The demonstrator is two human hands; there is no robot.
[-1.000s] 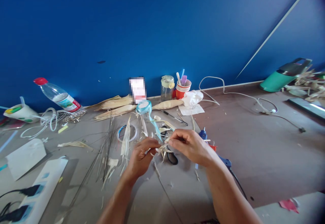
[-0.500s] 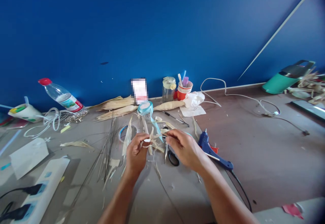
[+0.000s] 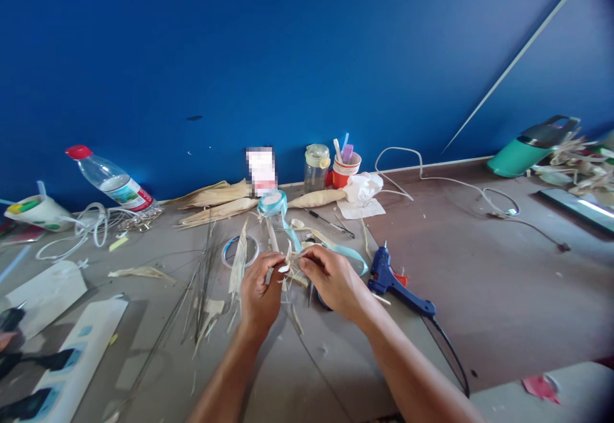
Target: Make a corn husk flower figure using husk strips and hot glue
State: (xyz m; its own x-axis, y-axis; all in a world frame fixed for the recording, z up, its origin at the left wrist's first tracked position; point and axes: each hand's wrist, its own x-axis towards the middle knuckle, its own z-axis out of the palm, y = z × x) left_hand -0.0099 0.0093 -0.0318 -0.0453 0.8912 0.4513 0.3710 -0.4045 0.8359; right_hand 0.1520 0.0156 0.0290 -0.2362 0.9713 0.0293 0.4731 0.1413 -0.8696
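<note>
Straw-pale dried husk makes up the husk piece (image 3: 288,259) between my two hands, held just above the table (image 3: 484,276), on the near side of the blue ribbon roll (image 3: 272,203). My left hand (image 3: 261,287) pinches it between thumb and fingertips; my right hand (image 3: 334,280) has its grip pressed together at the right edge, on a thin strip I take to be part of it, though my fingers cover the contact.

I judge the work to be partway: several bits already meet in one small cluster, yet their ends stick out loose and uneven, and I cannot tell whether anything fastens them. More material lies apart from it: a long husk strip (image 3: 238,269) across the tape roll (image 3: 224,254), larger husks (image 3: 218,196) by the wall, thin wires (image 3: 201,285) in a loose bunch to the left. The blue glue gun (image 3: 400,288) rests to the right, outside my grip, and the scissors (image 3: 311,291) are mostly hidden beneath my right hand.
</note>
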